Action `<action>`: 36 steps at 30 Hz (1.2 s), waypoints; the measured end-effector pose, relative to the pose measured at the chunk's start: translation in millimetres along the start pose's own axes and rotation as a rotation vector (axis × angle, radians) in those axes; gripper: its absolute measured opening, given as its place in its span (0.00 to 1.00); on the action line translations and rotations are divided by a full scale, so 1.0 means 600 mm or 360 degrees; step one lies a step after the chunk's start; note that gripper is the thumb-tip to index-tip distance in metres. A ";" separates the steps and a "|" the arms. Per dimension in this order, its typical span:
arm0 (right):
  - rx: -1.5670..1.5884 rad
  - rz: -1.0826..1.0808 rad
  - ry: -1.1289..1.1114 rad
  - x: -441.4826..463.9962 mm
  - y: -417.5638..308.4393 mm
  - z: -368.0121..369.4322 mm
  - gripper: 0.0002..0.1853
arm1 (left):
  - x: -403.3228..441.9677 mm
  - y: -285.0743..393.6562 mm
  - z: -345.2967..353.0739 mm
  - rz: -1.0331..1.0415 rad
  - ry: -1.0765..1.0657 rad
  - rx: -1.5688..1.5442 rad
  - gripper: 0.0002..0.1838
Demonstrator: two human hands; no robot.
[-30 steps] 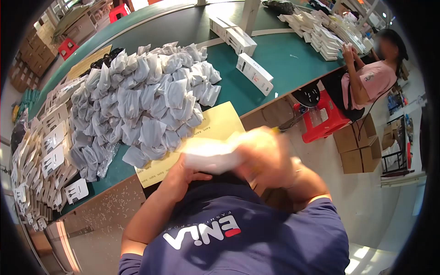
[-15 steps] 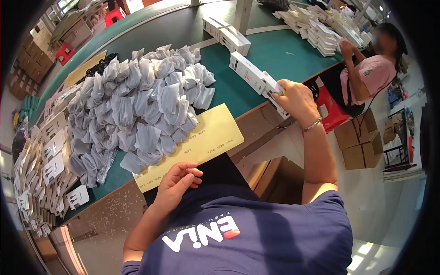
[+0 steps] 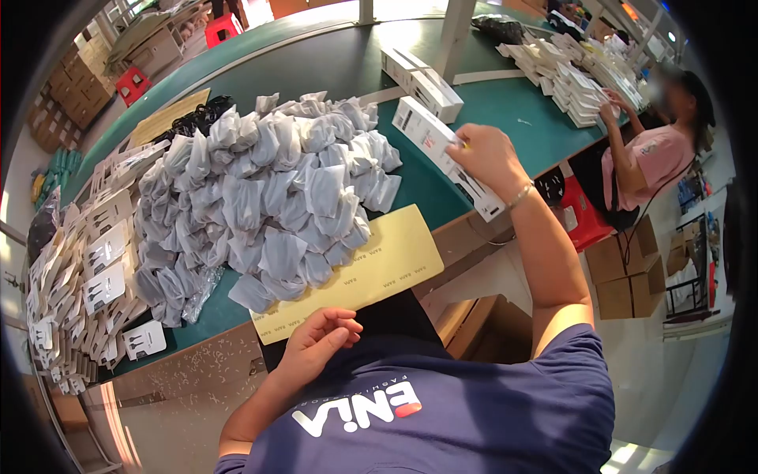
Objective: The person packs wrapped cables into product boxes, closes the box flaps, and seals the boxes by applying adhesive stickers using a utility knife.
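Note:
My right hand (image 3: 488,158) is closed on a white box (image 3: 479,193) at the table's front edge, which lies against another white box (image 3: 422,126). My left hand (image 3: 320,344) is near my shirt, just in front of the yellow sheet (image 3: 395,249), with its fingers loosely curled but apart and nothing in them. On the sheet's left part and behind it rises a large heap of grey wrapped packets (image 3: 260,186). More white boxes (image 3: 422,83) lie farther back on the green table (image 3: 332,59).
White cards (image 3: 103,288) with dark prints are piled at the left. A person (image 3: 659,158) in pink sits at the right on a red stool (image 3: 583,217), near a stack of white packages (image 3: 568,75). Open cartons (image 3: 628,272) stand on the floor.
The white item between my hands one second ago is gone from them. My right hand has moved out to the boxes, and the front box now sits closer against the other. The view has shifted slightly.

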State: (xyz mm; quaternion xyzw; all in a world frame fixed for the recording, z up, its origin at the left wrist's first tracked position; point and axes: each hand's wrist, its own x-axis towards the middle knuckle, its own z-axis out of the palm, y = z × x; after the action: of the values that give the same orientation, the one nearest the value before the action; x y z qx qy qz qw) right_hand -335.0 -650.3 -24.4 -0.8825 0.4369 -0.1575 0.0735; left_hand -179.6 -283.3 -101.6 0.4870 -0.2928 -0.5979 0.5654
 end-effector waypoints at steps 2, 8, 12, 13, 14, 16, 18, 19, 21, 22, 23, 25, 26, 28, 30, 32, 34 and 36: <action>0.0028 -0.0060 0.0070 0.048 -0.021 0.010 0.18 | -0.007 0.003 -0.005 0.0004 0.0001 0.0003 0.15; -0.0201 0.0006 0.0037 0.249 -0.077 0.057 0.17 | -0.033 0.019 -0.023 0.0061 0.0076 0.0096 0.17; -0.0295 -0.0008 0.0079 0.325 -0.099 0.109 0.17 | -0.060 0.031 -0.031 -0.0001 0.0260 0.0098 0.16; -0.0339 -0.0011 0.0053 0.337 -0.095 0.122 0.17 | -0.067 0.030 -0.034 0.0004 0.0292 0.0097 0.16; -0.0387 -0.0011 0.0028 0.345 -0.091 0.130 0.18 | -0.073 0.028 -0.038 0.0008 0.0319 0.0095 0.16; -0.0489 0.0004 -0.0025 0.359 -0.078 0.145 0.19 | -0.080 0.025 -0.044 0.0007 0.0361 0.0092 0.16; -0.0434 0.0012 0.0001 0.342 -0.091 0.116 0.21 | -0.082 0.022 -0.047 0.0002 0.0360 0.0078 0.17; -0.0378 0.0026 0.0034 0.323 -0.101 0.087 0.23 | -0.082 0.021 -0.049 -0.0001 0.0354 0.0071 0.17; -0.0269 0.0067 0.0116 0.282 -0.108 0.037 0.26 | -0.079 0.021 -0.055 -0.0002 0.0327 0.0067 0.17; -0.0131 0.0083 0.0182 0.260 -0.092 0.020 0.31 | -0.076 0.021 -0.058 -0.0008 0.0302 0.0069 0.17; 0.0005 0.0097 0.0249 0.237 -0.065 0.005 0.37 | -0.073 0.020 -0.059 -0.0011 0.0284 0.0076 0.17; 0.0095 0.0252 0.0115 0.196 -0.005 -0.010 0.41 | -0.071 0.019 -0.061 -0.0019 0.0253 0.0088 0.17; 0.0197 0.0379 -0.0020 0.179 0.016 -0.012 0.46 | -0.068 0.018 -0.061 -0.0016 0.0241 0.0092 0.17; 0.0267 0.0576 -0.0099 0.152 0.046 0.024 0.53 | -0.061 0.016 -0.059 -0.0028 0.0202 0.0091 0.18; 0.0337 0.0480 0.0033 0.142 0.071 0.085 0.50 | -0.056 0.016 -0.054 -0.0058 0.0164 0.0098 0.18; 0.0422 0.0375 0.0165 0.139 0.068 0.103 0.48 | -0.055 0.016 -0.050 -0.0072 0.0150 0.0113 0.18; 0.0415 0.0317 0.0222 0.139 0.045 0.110 0.44 | -0.057 0.014 -0.047 -0.0071 0.0158 0.0145 0.18; 0.0412 0.0250 0.0285 0.143 0.027 0.113 0.40 | -0.059 0.013 -0.046 -0.0059 0.0172 0.0179 0.18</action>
State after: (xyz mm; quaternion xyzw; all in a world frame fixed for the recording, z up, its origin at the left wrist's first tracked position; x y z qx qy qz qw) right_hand -275.0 -728.8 -73.8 -0.8113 0.4853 -0.2842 0.1594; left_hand -155.4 -244.9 -95.3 0.5549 -0.2858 -0.5637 0.5410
